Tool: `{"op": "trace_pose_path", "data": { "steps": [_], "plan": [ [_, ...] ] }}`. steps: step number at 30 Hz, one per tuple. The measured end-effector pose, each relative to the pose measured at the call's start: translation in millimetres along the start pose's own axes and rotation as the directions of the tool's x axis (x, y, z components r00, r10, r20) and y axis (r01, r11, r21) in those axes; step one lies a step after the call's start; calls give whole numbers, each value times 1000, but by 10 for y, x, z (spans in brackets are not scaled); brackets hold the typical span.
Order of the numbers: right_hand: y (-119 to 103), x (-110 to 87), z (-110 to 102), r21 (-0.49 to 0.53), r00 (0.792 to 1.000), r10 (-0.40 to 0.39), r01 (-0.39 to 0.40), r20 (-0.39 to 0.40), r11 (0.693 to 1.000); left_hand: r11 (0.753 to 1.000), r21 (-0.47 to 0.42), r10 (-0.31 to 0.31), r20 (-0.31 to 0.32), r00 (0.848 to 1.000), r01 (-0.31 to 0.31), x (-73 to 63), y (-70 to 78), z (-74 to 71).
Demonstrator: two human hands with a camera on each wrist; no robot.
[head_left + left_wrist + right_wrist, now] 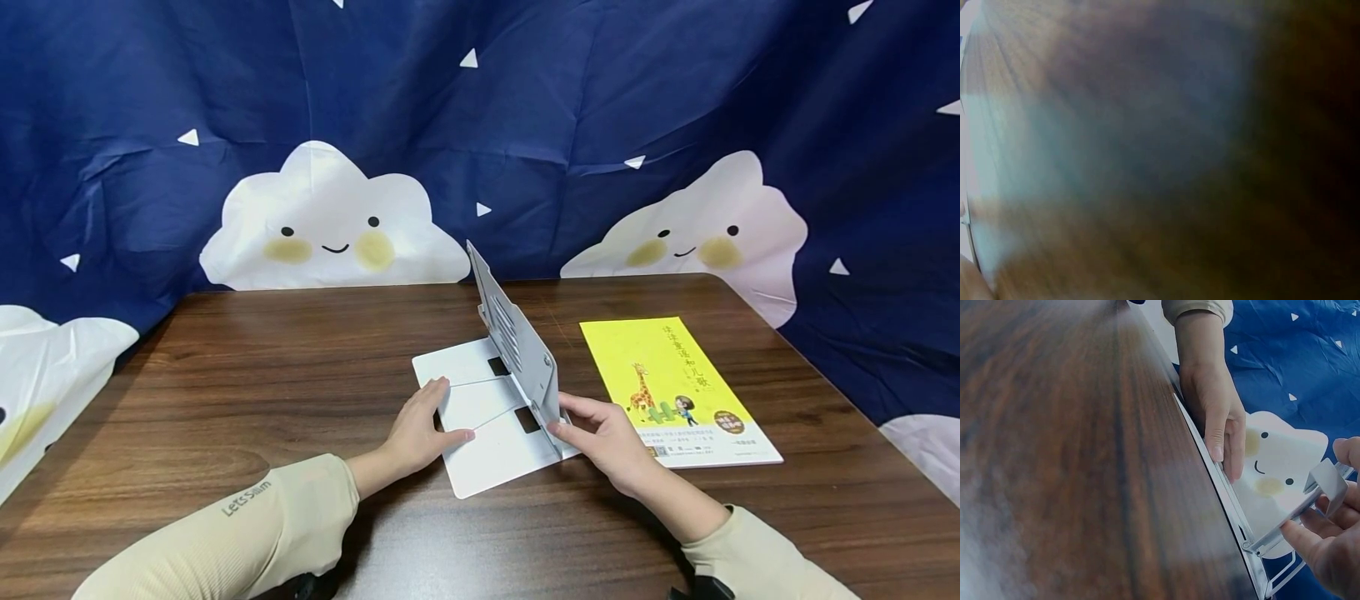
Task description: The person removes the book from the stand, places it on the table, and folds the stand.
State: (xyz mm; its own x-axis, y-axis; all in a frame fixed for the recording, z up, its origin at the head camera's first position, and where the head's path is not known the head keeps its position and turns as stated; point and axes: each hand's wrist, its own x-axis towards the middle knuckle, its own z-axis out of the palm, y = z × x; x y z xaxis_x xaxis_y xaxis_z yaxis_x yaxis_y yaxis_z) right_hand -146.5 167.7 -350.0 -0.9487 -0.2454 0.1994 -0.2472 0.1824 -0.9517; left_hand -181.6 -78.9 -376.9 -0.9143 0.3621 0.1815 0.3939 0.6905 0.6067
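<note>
A metal book stand with a flat white base point(480, 462) and a slotted grey back panel point(517, 337) stands mid-table, the panel tilted up from the base. Along the base's left side, my left hand point(416, 429) rests with thumb and fingers extended over the edge. My right hand point(611, 442) pinches the panel near its lower right corner, thumb in front and fingers behind. In the right wrist view, a bent metal lip point(1329, 481) sticks out between the right hand's fingers. The left wrist view is mostly dark and blurred.
A yellow book point(637, 350) with a giraffe and a child on its cover lies flat to the right of the stand. Beneath everything is a brown wooden table point(300, 367). A blue curtain point(525, 108) with printed clouds hangs behind it.
</note>
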Motion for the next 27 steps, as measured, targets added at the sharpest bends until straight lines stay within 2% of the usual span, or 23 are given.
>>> {"op": "trace_pose_path", "data": {
  "steps": [18, 23, 27],
  "plan": [
    [5, -2, 4, 28, 1000, -7, 7, -3, 1000, 1000, -19, -8, -9, 1000, 8, 32, -29, -1],
    [11, -3, 6, 25, 1000, 9, -9, -4, 1000, 995, -68, -69, -15, 998, 68, 50, -7, -26],
    [10, -1, 8, 33, 1000, 3, -3, 2, 999, 992, -101, -82, -56, 995, 76, 120, 66, -145]
  ]
}}
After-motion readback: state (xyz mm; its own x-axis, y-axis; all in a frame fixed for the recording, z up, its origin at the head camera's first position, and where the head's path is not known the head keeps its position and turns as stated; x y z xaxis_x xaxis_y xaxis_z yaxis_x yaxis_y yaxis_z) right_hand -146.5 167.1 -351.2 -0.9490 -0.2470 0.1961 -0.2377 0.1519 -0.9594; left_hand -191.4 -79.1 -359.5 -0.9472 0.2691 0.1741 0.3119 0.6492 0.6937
